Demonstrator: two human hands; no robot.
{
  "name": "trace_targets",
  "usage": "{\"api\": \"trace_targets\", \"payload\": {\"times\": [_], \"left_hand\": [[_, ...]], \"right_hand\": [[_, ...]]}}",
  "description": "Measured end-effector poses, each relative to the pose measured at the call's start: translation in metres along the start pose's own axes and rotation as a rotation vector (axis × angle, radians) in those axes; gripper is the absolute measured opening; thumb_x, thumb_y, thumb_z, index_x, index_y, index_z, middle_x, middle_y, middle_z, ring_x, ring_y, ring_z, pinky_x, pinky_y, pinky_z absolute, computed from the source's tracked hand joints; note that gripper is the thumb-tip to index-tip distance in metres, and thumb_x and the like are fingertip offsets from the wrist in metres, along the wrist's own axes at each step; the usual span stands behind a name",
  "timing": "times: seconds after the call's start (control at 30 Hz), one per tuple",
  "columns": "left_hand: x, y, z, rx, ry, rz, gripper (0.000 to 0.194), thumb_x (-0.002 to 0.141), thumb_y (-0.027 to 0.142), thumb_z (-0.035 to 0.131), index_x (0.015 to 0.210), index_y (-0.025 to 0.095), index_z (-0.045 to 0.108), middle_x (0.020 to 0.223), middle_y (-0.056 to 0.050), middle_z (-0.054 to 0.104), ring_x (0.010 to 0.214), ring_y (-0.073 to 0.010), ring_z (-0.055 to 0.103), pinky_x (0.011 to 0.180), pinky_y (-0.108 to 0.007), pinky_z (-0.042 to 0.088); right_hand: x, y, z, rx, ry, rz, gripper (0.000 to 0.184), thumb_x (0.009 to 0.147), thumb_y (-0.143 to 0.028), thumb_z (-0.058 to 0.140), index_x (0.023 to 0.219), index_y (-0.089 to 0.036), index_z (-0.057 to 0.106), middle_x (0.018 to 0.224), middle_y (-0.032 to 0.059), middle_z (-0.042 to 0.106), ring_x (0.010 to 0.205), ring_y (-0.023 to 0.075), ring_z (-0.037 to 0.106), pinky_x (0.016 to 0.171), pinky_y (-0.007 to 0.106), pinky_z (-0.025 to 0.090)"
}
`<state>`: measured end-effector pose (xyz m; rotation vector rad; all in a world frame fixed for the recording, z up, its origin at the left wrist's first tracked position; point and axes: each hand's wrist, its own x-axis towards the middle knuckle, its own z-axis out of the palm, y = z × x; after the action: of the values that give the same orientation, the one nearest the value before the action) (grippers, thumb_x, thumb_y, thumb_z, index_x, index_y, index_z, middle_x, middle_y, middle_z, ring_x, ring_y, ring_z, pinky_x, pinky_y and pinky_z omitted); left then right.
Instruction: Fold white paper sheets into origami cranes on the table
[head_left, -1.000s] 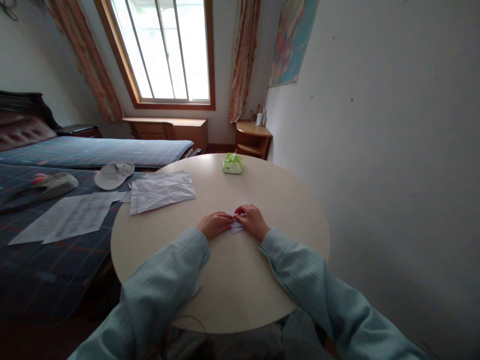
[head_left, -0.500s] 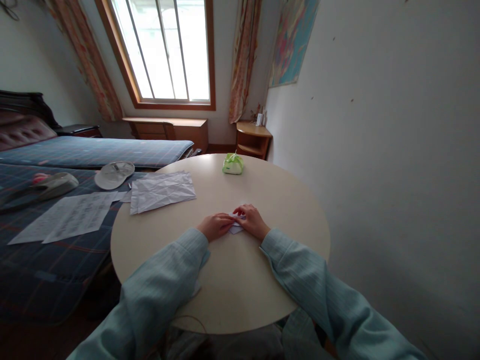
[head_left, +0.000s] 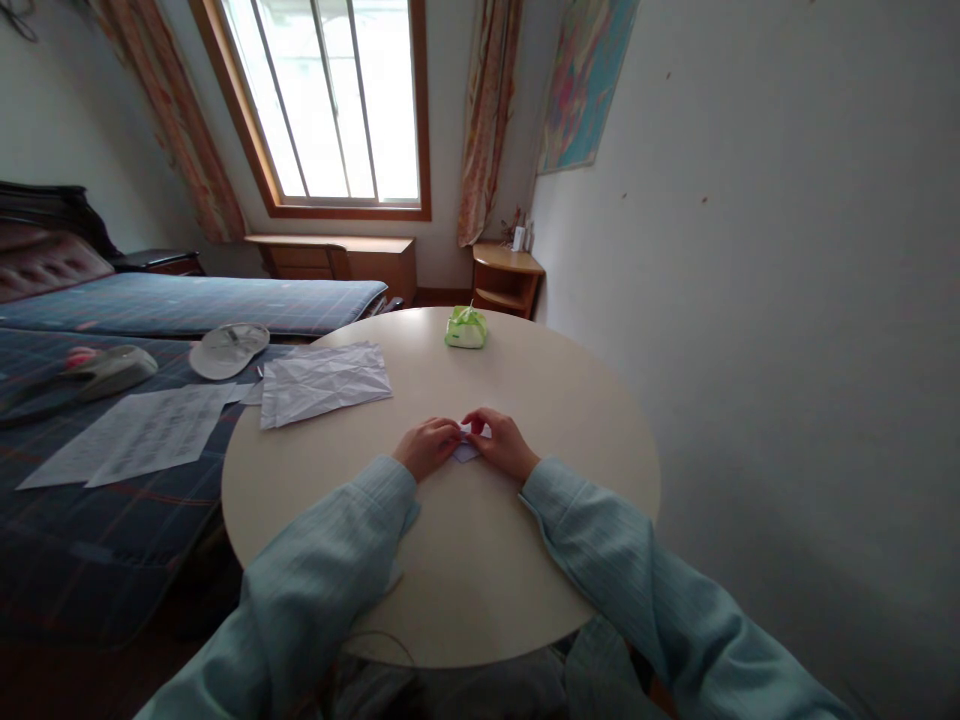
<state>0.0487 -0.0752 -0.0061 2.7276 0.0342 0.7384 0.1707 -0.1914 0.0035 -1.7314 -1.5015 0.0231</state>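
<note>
A blue plaid mattress (head_left: 82,545) lies left of the round table (head_left: 540,390). Creased white sheets (head_left: 326,385) rest on the table's left side, a green tissue pack (head_left: 466,330) near its far edge. Around the table's middle, the left hand (head_left: 429,447) touches, whether pinching I cannot tell, and the right hand (head_left: 507,446) pinches a small folded paper (head_left: 465,453).

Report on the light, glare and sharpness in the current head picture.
Head view: the window is blown out to white; the near bed darkens toward the lower left corner; in the same view, the paper between left hand and right hand shows too small for its creases to be read.
</note>
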Motion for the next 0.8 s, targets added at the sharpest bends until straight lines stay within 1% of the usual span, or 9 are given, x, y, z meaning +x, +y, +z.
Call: {"api": "trace_targets", "payload": {"times": [0.2,0.3,0.37,0.47,0.57,0.63,0.7,0.77,0.8], "left_hand": [[0.001,0.005,-0.005,0.113,-0.043,-0.158,0.009,0.074,0.020,0.048,0.080,0.018,0.055,0.076,-0.003,0.060,0.070,-0.0124,0.055,0.064,-0.023,0.044],[0.001,0.007,-0.006,0.113,-0.049,-0.163,0.012,0.074,0.018,0.046,0.082,0.019,0.055,0.079,-0.002,0.060,0.073,-0.0123,0.054,0.066,-0.022,0.043],[0.001,0.008,-0.005,0.099,-0.066,-0.136,0.017,0.073,0.015,0.047,0.085,0.020,0.057,0.082,-0.003,0.060,0.078,-0.0132,0.054,0.069,-0.023,0.043],[0.001,0.006,-0.004,0.060,-0.067,-0.123,0.018,0.072,0.015,0.048,0.083,0.021,0.061,0.081,-0.003,0.061,0.078,-0.0147,0.054,0.070,-0.024,0.042],[0.001,0.001,-0.003,-0.022,0.043,-0.234,0.014,0.072,0.022,0.051,0.074,0.022,0.065,0.071,-0.002,0.062,0.069,-0.0143,0.054,0.065,-0.023,0.042],[0.002,-0.003,-0.005,-0.118,0.182,-0.345,0.011,0.069,0.024,0.055,0.069,0.023,0.066,0.066,-0.001,0.062,0.062,-0.0129,0.054,0.061,-0.022,0.041],[0.004,-0.005,-0.007,-0.262,0.338,-0.468,0.008,0.065,0.025,0.059,0.067,0.021,0.066,0.063,0.000,0.062,0.057,-0.0120,0.053,0.058,-0.022,0.041],[0.006,-0.007,-0.009,-0.468,0.458,-0.602,0.011,0.062,0.027,0.062,0.067,0.019,0.066,0.060,0.000,0.063,0.056,-0.0121,0.054,0.057,-0.022,0.041],[0.007,-0.007,-0.010,-0.599,0.494,-0.662,0.014,0.060,0.029,0.064,0.068,0.017,0.066,0.060,0.000,0.063,0.056,-0.0122,0.054,0.056,-0.022,0.042]], "right_hand": [[-0.001,-0.001,0.001,0.026,-0.003,-0.064,0.020,0.065,-0.008,0.052,0.083,-0.016,0.054,0.067,-0.0011,0.053,0.064,0.0100,0.049,0.063,0.022,0.039],[-0.002,-0.001,0.002,0.034,-0.001,-0.069,0.019,0.066,-0.008,0.050,0.083,-0.016,0.054,0.068,-0.0007,0.054,0.065,0.0101,0.050,0.064,0.022,0.039],[-0.002,-0.002,0.002,0.041,-0.001,-0.068,0.017,0.068,-0.010,0.049,0.083,-0.016,0.053,0.069,-0.0002,0.054,0.065,0.0105,0.050,0.064,0.023,0.040],[-0.001,-0.003,0.002,0.026,0.041,-0.068,0.014,0.070,-0.013,0.048,0.082,-0.016,0.053,0.073,0.0022,0.055,0.071,0.0127,0.051,0.068,0.025,0.041],[0.001,-0.001,-0.001,-0.035,0.198,-0.034,0.014,0.069,-0.013,0.048,0.082,-0.017,0.052,0.081,0.0056,0.054,0.082,0.0170,0.048,0.077,0.032,0.039],[0.002,0.001,-0.004,-0.060,0.348,0.021,0.016,0.070,-0.015,0.046,0.086,-0.017,0.051,0.087,0.0074,0.052,0.089,0.0192,0.045,0.081,0.036,0.038],[0.002,0.004,-0.007,-0.050,0.477,0.080,0.018,0.072,-0.018,0.044,0.090,-0.017,0.048,0.092,0.0084,0.050,0.092,0.0197,0.044,0.081,0.037,0.038],[0.003,0.005,-0.007,-0.007,0.532,0.119,0.018,0.075,-0.022,0.043,0.092,-0.017,0.046,0.095,0.0089,0.049,0.091,0.0189,0.045,0.079,0.036,0.040],[0.003,0.005,-0.007,0.024,0.523,0.130,0.019,0.076,-0.025,0.043,0.093,-0.017,0.045,0.095,0.0089,0.049,0.090,0.0183,0.046,0.078,0.035,0.040]]}}
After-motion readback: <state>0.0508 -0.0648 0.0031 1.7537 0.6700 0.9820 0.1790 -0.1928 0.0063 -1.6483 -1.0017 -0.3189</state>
